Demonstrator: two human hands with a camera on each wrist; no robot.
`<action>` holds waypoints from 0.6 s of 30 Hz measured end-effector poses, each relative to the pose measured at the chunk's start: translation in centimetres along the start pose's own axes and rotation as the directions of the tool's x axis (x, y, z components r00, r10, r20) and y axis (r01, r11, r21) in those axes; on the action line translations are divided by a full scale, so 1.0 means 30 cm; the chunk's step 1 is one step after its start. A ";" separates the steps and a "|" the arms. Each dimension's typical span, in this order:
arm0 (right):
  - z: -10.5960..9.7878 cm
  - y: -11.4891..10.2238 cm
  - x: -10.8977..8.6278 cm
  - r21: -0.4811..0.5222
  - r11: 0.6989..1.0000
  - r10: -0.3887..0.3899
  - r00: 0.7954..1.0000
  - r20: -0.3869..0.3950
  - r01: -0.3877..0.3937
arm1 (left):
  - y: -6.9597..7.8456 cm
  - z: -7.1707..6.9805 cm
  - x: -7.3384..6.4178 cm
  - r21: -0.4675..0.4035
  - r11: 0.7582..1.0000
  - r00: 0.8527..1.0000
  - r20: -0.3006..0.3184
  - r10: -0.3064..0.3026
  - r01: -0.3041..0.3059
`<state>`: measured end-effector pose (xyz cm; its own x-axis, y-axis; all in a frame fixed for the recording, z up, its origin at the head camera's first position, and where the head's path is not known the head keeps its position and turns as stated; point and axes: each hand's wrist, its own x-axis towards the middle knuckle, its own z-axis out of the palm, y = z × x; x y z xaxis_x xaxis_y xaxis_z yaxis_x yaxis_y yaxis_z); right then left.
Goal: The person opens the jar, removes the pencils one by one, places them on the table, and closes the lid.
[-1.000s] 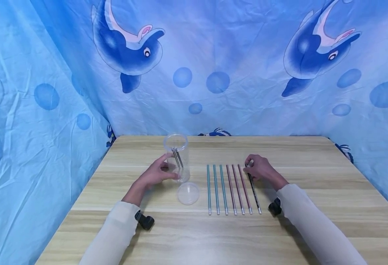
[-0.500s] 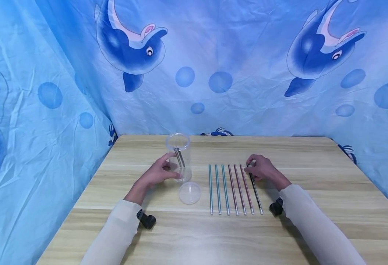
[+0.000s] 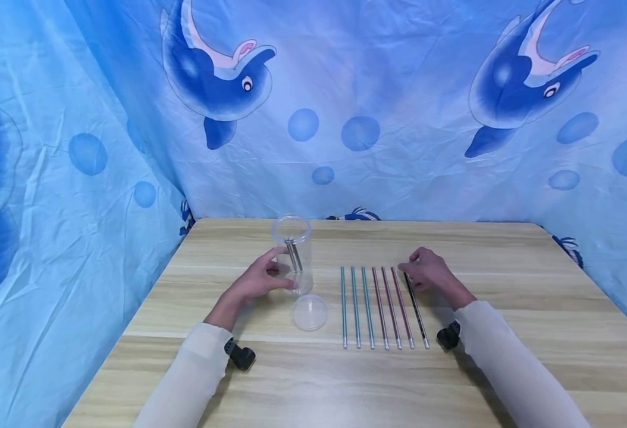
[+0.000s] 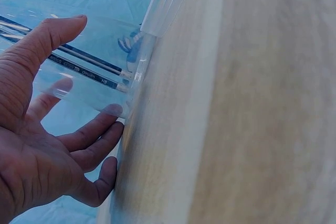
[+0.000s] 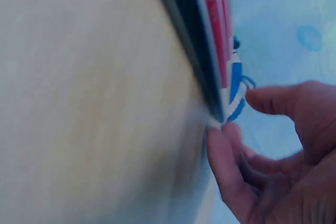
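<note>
My left hand (image 3: 262,276) holds a clear plastic jar (image 3: 306,261) by its side, thumb and fingers around the wall. Inside the jar lean black pencils (image 4: 86,69), their ends at the bottom. My right hand (image 3: 428,273) is over the far end of a single black pencil (image 3: 417,312) lying on the table. In the right wrist view the thumb (image 5: 270,100) stands apart from the other fingers, and the blurred pencil's end is right at a fingertip. To its left lie three red pencils (image 3: 385,306) and three teal pencils (image 3: 356,306), erasers toward me.
A round clear lid (image 3: 310,312) lies on the wooden table (image 3: 345,392) just in front of the jar. A blue curtain with dolphins (image 3: 329,89) hangs behind the table and along its left side.
My right hand has loosened from the black pencil's end and shifted slightly away, leaving the pencil on the table. The left hand stays at the jar. The view has turned slightly left.
</note>
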<state>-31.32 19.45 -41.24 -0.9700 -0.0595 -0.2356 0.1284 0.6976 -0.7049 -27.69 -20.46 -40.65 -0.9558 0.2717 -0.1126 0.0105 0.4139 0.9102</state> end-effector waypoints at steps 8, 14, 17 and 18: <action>-0.004 -0.154 -0.073 0.003 0.969 -0.238 0.934 -0.266 0.248 | 0.077 0.005 -0.048 -0.002 1.000 1.000 0.005 0.008 -0.008; 0.068 -0.340 -0.147 0.108 0.901 -0.377 0.881 -0.285 0.421 | 0.074 0.002 -0.045 -0.015 1.000 1.000 0.015 0.006 -0.006; 0.110 -0.410 -0.181 0.141 0.872 -0.426 0.868 -0.254 0.469 | 0.057 0.000 -0.032 -0.011 1.000 1.000 0.016 0.006 -0.006; 0.124 -0.429 -0.190 0.148 0.865 -0.439 0.865 -0.243 0.480 | 0.043 -0.001 -0.024 -0.010 1.000 1.000 0.014 0.003 -0.003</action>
<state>-26.68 8.15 -33.33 -0.9456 -0.1839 0.2683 -0.3243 0.4692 -0.8214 -27.01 -20.15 -39.37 -0.9514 0.2856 -0.1152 0.0106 0.4042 0.9146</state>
